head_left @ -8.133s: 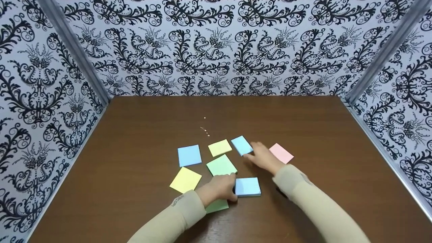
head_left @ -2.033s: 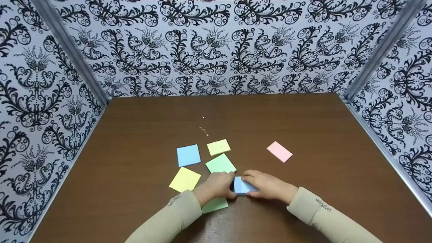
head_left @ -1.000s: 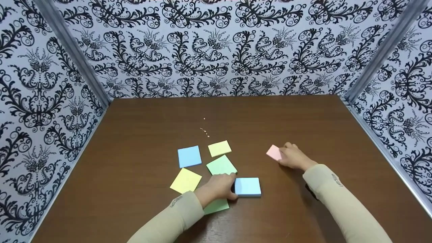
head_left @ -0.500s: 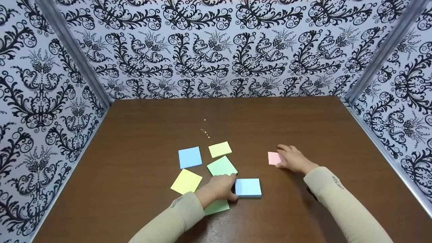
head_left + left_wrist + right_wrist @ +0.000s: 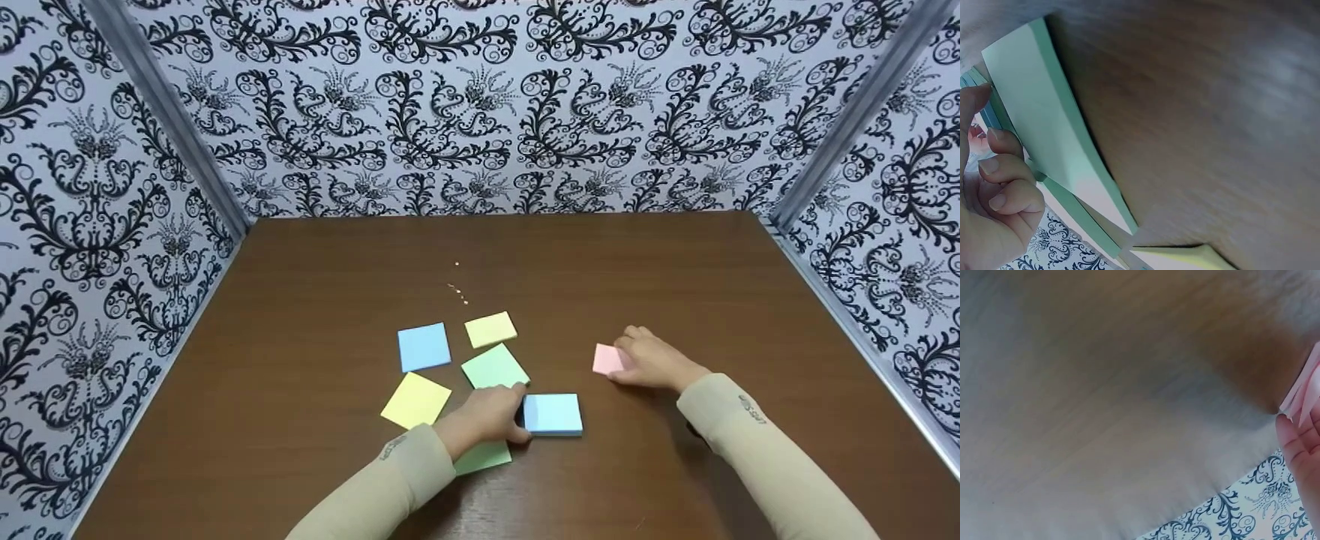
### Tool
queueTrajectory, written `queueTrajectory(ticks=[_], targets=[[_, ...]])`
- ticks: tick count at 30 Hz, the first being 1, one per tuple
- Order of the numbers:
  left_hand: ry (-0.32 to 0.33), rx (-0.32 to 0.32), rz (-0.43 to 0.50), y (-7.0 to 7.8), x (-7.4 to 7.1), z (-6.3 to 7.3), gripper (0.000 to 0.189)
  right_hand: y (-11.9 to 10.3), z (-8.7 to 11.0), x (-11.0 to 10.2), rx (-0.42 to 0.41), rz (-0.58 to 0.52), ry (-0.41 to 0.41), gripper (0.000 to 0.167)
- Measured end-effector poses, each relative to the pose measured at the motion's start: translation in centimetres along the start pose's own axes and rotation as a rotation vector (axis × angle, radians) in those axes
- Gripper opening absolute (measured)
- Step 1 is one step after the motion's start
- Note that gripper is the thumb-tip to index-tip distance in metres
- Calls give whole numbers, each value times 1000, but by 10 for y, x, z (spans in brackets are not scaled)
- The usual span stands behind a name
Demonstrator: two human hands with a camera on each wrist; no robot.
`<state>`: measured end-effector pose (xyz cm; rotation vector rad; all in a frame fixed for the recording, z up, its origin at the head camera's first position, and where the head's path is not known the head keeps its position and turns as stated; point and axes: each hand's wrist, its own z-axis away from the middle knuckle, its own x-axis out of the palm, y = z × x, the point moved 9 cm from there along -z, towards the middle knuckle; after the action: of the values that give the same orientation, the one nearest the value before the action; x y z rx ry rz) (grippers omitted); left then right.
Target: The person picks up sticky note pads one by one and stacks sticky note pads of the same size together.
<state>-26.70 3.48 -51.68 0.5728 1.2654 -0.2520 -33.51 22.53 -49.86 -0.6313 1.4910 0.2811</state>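
Note:
My left hand (image 5: 486, 416) grips the left side of a stack of blue sticky notes (image 5: 553, 414), thumb at the near corner and index finger at the far one. In the left wrist view green layers (image 5: 1002, 112) show in this stack, and the other fingers (image 5: 1013, 194) are curled. A green pad (image 5: 484, 457) lies partly hidden under this hand. To the right, my right hand (image 5: 651, 360) pinches a pink sticky note pad (image 5: 607, 359) by its right side. Its pink sheets (image 5: 1303, 391) look slightly fanned at the edge of the right wrist view.
Left of the stack lie another green pad (image 5: 495, 366), a small yellow pad (image 5: 491, 329), a blue pad (image 5: 424, 346) and a larger yellow pad (image 5: 416, 401). Patterned walls (image 5: 480, 112) enclose the brown table (image 5: 337, 259) at the back and sides.
The blue pad once near the right hand at the back has joined the stack. The right hand has since moved to the pink pad, turned it and drawn it nearer. The left hand stays.

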Motion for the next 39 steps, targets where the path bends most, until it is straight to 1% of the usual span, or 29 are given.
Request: queueTrajectory(ticks=[4,9,11,14,16,19,22,24,27,30,32,35,39], targets=[[-5,-12,17,-1,1,-1,46,-7,0,2,-4,-13,-8,42],[-3,-16,26,-2,1,-1,46,-14,0,5,-1,-4,-29,43],[-7,-16,32,-2,1,-1,46,-17,0,5,7,-22,-26,42],[-11,-13,34,-1,2,-1,46,-25,0,2,8,-83,-12,40],[-8,-12,37,-1,2,0,45,-35,-1,-1,-12,-119,2,39],[1,-15,38,-2,0,0,44,-59,-2,-5,-89,-135,15,41],[7,-24,38,-3,-1,-1,44,-86,-2,-4,-162,-103,6,44],[10,-29,34,-3,0,-1,45,-102,-1,0,-196,-75,-6,43],[20,-28,26,-3,0,-2,47,-121,1,5,-256,-21,11,41],[31,-23,5,-1,-1,-1,48,-132,4,11,-318,45,51,41],[35,-18,-15,0,-2,-1,48,-137,5,14,-342,74,72,42],[41,-12,-15,0,-3,-1,45,-139,6,16,-342,75,73,43],[45,-5,-11,1,-3,-1,45,-140,5,18,-339,46,55,43]])
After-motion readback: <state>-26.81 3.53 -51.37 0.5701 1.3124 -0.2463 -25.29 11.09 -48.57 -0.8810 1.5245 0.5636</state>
